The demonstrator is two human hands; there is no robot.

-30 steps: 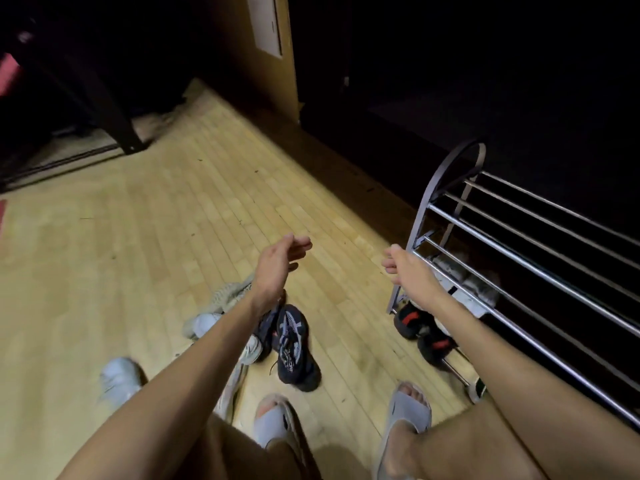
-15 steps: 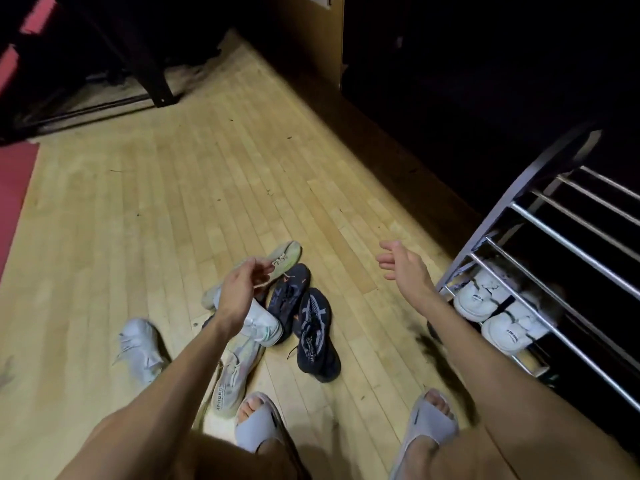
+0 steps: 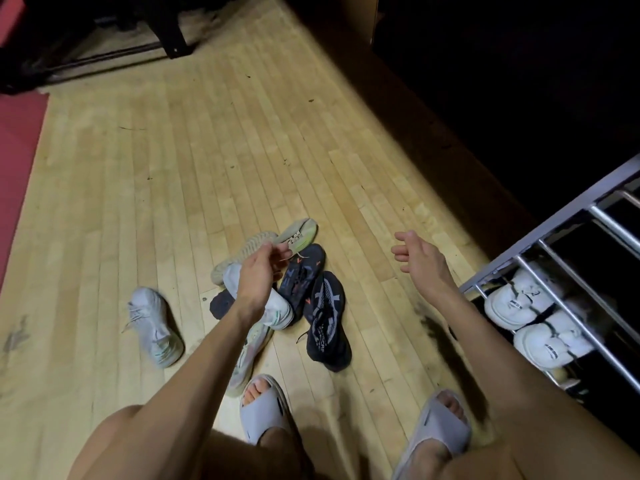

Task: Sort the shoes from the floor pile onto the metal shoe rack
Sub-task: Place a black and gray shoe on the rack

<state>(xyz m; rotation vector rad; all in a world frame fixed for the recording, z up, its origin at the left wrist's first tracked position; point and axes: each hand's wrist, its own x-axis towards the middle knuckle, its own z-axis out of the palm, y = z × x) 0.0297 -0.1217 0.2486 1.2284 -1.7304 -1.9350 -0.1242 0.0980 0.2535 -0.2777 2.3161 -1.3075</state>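
Note:
Several shoes lie piled on the wooden floor: two dark sneakers (image 3: 323,315) side by side, a pale knit shoe (image 3: 242,252) turned sole up, a greenish one (image 3: 300,233) behind it. A white sneaker (image 3: 154,325) lies apart to the left. My left hand (image 3: 258,278) hovers over the pile with fingers loosely bent, holding nothing. My right hand (image 3: 417,259) hangs open in the air between the pile and the metal shoe rack (image 3: 540,242). Two white shoes (image 3: 530,317) sit on the rack's lower shelf.
My feet in grey slides (image 3: 265,407) stand just before the pile. A red mat (image 3: 17,161) lies along the left edge. Dark furniture legs (image 3: 169,32) stand at the far end. Beyond the floor's right edge it is black.
My view has tipped down and left, so the pile is nearer the middle. My left hand came down from mid-air to just above the shoes. The right hand has drifted away from the rack.

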